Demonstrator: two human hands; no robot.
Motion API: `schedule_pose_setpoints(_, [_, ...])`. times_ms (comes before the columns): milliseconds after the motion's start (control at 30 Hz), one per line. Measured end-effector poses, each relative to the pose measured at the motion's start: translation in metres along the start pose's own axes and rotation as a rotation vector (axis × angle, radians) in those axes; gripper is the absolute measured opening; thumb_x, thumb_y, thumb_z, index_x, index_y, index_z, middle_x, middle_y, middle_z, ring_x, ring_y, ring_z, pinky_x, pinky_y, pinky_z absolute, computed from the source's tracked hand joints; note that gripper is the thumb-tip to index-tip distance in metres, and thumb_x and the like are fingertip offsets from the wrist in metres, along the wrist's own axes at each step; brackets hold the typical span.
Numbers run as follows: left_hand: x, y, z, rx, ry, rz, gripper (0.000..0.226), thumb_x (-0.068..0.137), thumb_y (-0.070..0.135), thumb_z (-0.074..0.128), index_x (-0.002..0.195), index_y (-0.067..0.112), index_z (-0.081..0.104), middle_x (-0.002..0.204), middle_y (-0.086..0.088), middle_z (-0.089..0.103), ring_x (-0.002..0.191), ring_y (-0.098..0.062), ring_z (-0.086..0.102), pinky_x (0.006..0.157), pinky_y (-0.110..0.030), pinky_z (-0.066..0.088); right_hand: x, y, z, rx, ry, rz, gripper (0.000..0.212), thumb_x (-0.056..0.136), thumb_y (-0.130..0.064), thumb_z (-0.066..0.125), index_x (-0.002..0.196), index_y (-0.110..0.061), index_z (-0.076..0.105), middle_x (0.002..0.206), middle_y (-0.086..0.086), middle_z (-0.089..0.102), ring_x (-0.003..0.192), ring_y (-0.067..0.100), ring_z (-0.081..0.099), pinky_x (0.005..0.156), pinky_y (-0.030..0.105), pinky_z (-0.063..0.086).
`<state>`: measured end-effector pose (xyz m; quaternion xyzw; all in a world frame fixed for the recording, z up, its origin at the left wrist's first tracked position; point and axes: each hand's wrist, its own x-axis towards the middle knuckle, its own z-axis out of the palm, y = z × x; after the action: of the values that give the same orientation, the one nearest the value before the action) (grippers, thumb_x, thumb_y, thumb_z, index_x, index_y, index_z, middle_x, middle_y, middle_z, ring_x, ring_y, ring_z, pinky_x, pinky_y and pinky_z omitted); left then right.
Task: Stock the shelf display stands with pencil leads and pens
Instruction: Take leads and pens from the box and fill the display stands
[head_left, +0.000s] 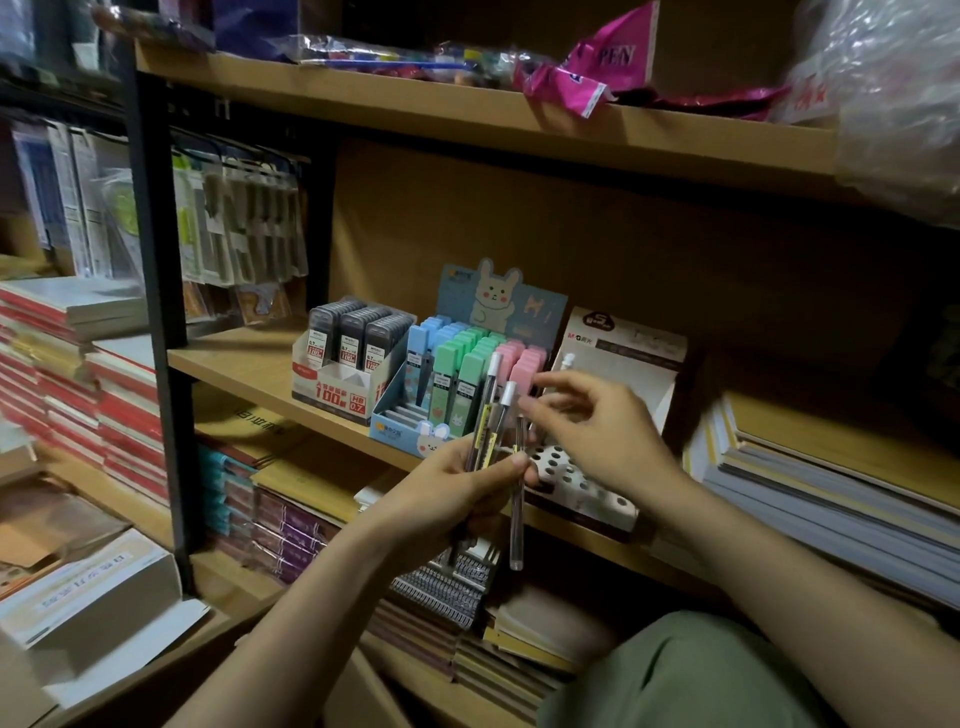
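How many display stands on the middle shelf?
3, side by side: the grey lead box stand on the left, the rabbit stand of pastel lead cases in the middle, and the holed pen stand on the right, partly hidden behind the hands.

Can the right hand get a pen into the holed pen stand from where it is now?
Probably yes: the right hand hovers just above the pen stand, whose holes look open, and nothing sits between them.

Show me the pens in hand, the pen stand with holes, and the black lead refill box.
pens (488, 415), head view, clear barrels.
pen stand (571, 475), head view, perforated top.
black lead refill box (332, 387), head view, front panel.
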<state>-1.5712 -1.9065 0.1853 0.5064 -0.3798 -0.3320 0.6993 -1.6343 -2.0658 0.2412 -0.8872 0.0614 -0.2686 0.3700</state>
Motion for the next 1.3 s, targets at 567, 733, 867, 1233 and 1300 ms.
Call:
schedule_pose_setpoints(567, [0.0, 0.0, 0.008, 0.113, 0.251, -0.096, 0.031, 0.095, 0.031, 0.057, 0.111, 0.005, 0.055, 0.053, 0.011, 0.045, 0.045, -0.003, 0.039, 0.042, -0.016, 0.032, 0.009, -0.013, -0.024, 0.342, 0.094, -0.026, 0.024, 0.084, 0.0, 0.069, 0.102, -0.016, 0.067, 0.095, 0.013, 0.069, 0.076, 0.02, 0.072, 0.067, 0.028, 0.06])
schedule_pose_setpoints(733, [0.0, 0.004, 0.005, 0.023, 0.328, -0.14, 0.04, 0.098, 0.046, 0.046, 0.11, 0.008, 0.053, 0.067, 0.007, 0.056, 0.042, -0.002, 0.04, 0.042, -0.019, 0.03, 0.027, -0.007, -0.042, 0.227, 0.247, -0.135, 0.024, 0.086, -0.003, 0.069, 0.1, -0.023, 0.064, 0.092, 0.001, 0.068, 0.08, 0.014, 0.072, 0.068, 0.025, 0.059])
schedule_pose_setpoints(867, [-0.003, 0.007, 0.009, -0.062, 0.314, -0.207, 0.026, 0.102, 0.037, 0.042, 0.1, 0.014, 0.055, 0.056, 0.009, 0.056, 0.041, -0.004, 0.042, 0.039, -0.019, 0.031, 0.029, 0.01, -0.03, 0.211, 0.271, -0.058, 0.025, 0.087, -0.003, 0.068, 0.104, -0.02, 0.063, 0.095, 0.002, 0.066, 0.08, 0.014, 0.071, 0.068, 0.025, 0.06])
schedule_pose_setpoints(1233, [-0.001, 0.004, 0.008, -0.139, 0.274, -0.195, 0.026, 0.103, 0.023, 0.04, 0.123, 0.014, 0.055, 0.077, 0.002, 0.061, 0.061, -0.007, 0.05, 0.051, -0.019, 0.042, 0.035, 0.012, -0.017, -0.062, 0.264, -0.167, 0.028, 0.084, -0.012, 0.073, 0.109, -0.023, 0.068, 0.094, -0.005, 0.068, 0.081, 0.008, 0.068, 0.072, 0.026, 0.058])
schedule_pose_setpoints(1300, [-0.001, 0.003, 0.008, -0.111, 0.259, -0.196, 0.025, 0.104, 0.025, 0.038, 0.116, 0.014, 0.057, 0.074, 0.004, 0.06, 0.058, -0.005, 0.052, 0.05, -0.018, 0.044, 0.034, 0.01, -0.013, -0.146, 0.249, -0.196, 0.028, 0.083, -0.014, 0.075, 0.108, -0.025, 0.068, 0.091, -0.008, 0.067, 0.08, 0.003, 0.066, 0.072, 0.022, 0.057])
